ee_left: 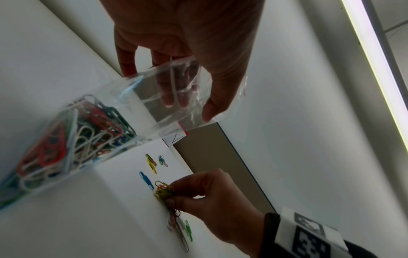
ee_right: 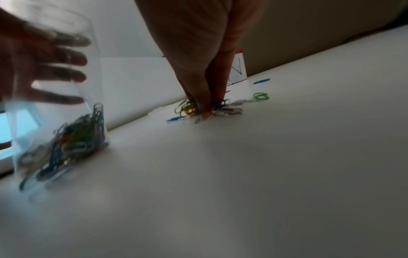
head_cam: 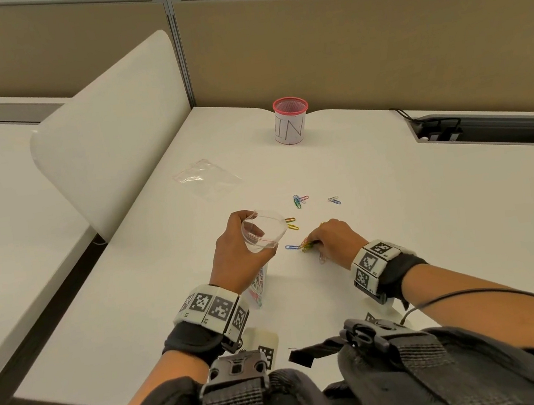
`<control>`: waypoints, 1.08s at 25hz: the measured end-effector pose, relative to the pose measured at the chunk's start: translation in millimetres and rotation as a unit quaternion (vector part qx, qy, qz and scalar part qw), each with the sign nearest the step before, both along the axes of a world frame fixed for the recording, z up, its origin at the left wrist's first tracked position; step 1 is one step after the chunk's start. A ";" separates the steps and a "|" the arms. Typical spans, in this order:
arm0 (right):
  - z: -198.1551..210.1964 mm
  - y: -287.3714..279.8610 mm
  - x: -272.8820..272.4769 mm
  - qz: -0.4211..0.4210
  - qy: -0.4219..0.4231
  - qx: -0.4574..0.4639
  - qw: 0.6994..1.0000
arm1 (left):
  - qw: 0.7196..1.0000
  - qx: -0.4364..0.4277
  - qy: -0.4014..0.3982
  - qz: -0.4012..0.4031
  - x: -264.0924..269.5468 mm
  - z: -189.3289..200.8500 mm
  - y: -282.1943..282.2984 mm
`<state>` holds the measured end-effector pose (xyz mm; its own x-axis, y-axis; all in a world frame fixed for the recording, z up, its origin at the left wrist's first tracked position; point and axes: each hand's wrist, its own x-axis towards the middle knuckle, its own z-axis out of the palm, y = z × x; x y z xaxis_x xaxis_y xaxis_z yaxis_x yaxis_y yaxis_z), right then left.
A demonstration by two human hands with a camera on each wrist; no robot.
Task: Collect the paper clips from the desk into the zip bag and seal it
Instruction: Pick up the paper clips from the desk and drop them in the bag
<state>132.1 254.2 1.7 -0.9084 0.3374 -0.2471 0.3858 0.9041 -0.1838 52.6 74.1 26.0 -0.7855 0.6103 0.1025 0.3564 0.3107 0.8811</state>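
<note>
My left hand point(head_cam: 237, 249) holds a clear zip bag point(head_cam: 264, 233) upright on the white desk, fingers spreading its mouth open. Many coloured paper clips point(ee_left: 73, 139) fill the bag's bottom. To its right my right hand point(head_cam: 330, 238) pinches a small bunch of yellow and green clips point(ee_left: 164, 191) against the desk. A blue clip point(head_cam: 293, 247) lies between the hands. More loose clips point(head_cam: 299, 200) lie further back, one point(head_cam: 334, 199) off to the right, and some point(ee_left: 185, 228) sit under my right palm.
A second empty clear bag point(head_cam: 207, 177) lies at the back left of the desk point(head_cam: 428, 216). A pink-rimmed mesh cup point(head_cam: 291, 120) stands at the back. A white divider point(head_cam: 109, 134) borders the left side; a cable tray point(head_cam: 485, 128) opens at the right.
</note>
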 end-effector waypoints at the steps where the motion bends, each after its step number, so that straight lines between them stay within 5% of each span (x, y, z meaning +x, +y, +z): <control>1: 2.0 1.1 -1.2 -0.025 0.016 -0.011 1.000 | 1.000 0.000 -0.001 0.000 0.5 0.5 -0.2; 6: 18.1 12.2 -2.4 -0.145 0.094 -0.128 0.977 | 1.000 0.003 0.000 -0.001 1.3 1.7 -0.4; 10: 46.9 16.0 -5.8 -0.207 0.181 -0.240 0.931 | 1.000 0.003 -0.001 -0.003 3.1 3.1 0.0; 16: 101.2 -15.7 -17.8 -0.136 0.254 -0.472 0.833 | 1.000 -0.008 -0.008 -0.006 4.8 7.2 1.5; 18: 105.8 -31.5 -21.5 -0.080 0.225 -0.487 0.840 | 1.000 -0.009 -0.008 -0.006 4.9 8.1 1.7; 22: 93.0 -49.2 -25.5 0.004 0.162 -0.321 0.933 | 1.000 0.005 0.000 -0.003 3.8 5.9 -0.3; 27: 91.1 -53.3 -22.5 0.049 0.166 -0.300 0.938 | 1.000 0.003 0.001 -0.007 1.2 3.2 0.1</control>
